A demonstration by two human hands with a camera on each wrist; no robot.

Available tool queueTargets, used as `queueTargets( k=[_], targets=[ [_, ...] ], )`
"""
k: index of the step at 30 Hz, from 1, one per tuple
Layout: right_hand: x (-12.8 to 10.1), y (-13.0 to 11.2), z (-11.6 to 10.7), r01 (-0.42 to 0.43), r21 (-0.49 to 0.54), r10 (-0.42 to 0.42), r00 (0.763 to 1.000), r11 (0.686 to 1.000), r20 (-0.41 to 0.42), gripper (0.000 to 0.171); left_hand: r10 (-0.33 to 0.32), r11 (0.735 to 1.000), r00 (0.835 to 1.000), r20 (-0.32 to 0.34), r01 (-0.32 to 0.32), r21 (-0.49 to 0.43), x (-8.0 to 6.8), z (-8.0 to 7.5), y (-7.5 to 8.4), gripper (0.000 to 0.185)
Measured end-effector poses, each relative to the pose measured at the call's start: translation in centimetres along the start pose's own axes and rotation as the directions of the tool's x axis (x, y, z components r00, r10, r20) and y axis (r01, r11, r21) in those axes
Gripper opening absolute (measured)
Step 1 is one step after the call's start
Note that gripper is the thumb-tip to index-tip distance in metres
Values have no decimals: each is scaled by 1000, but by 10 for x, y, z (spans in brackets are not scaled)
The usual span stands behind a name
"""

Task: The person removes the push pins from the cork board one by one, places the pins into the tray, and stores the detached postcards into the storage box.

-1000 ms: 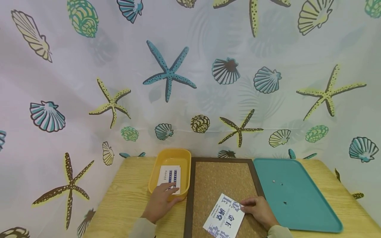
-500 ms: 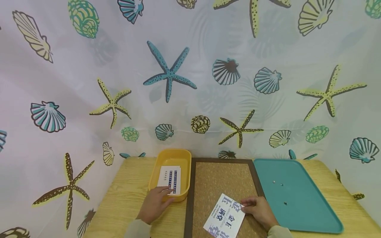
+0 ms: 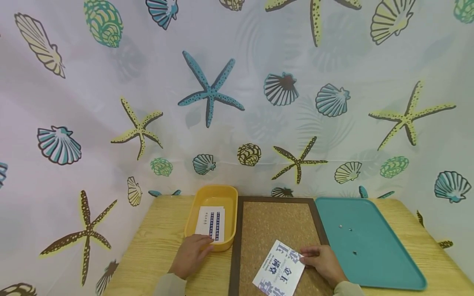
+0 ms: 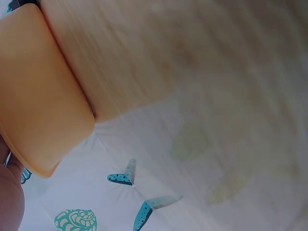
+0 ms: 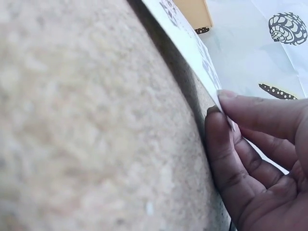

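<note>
My right hand (image 3: 322,261) pinches the right corner of a white card (image 3: 277,269) with blue and purple printed characters. The right wrist view shows the card (image 5: 185,38) between thumb and fingertips, its edge raised a little off the cork surface (image 5: 86,115). Below it lies the dark-framed corkboard (image 3: 277,222). My left hand (image 3: 190,253) is at the near rim of a yellow bin (image 3: 230,197), its fingers extended over the edge. Inside the bin lie white printed cards (image 3: 207,220). In the left wrist view, only part of that hand (image 4: 10,197) shows beside the bin (image 4: 43,91).
A teal tray (image 3: 385,242) stands to the right of the corkboard, with several small metal pieces (image 3: 350,229) on it. The wooden table (image 3: 148,242) shows left of the bin. Behind hangs a white curtain (image 3: 237,135) with starfish and shells.
My left hand has drawn back from over the cards in the bin to its near rim, moving left and toward me. The right hand and its card have stayed nearly still.
</note>
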State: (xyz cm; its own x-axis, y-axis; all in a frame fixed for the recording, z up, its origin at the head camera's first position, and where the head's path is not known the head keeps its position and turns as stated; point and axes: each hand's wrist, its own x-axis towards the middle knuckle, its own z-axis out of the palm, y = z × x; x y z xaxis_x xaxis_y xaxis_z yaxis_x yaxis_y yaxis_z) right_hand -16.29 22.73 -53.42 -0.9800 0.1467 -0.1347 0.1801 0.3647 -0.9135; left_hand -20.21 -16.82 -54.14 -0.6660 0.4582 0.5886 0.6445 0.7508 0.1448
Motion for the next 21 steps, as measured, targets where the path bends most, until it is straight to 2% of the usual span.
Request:
queueTargets(
  k=[7, 13, 21],
  targets=[
    [0, 2, 0, -26, -45, 25, 1000, 999, -18, 19, 11, 999, 1000, 1, -11, -31, 0, -1, -2, 12],
    [-1, 4, -1, -57, -27, 56, 998, 998, -18, 16, -51, 997, 995, 90, 57, -60, 2, -3, -3, 14],
    [-1, 6, -2, -67, -15, 67, 998, 998, 5, 15, -122, 987, 971, 204, 141, -82, 7, -7, -1, 17]
  ],
)
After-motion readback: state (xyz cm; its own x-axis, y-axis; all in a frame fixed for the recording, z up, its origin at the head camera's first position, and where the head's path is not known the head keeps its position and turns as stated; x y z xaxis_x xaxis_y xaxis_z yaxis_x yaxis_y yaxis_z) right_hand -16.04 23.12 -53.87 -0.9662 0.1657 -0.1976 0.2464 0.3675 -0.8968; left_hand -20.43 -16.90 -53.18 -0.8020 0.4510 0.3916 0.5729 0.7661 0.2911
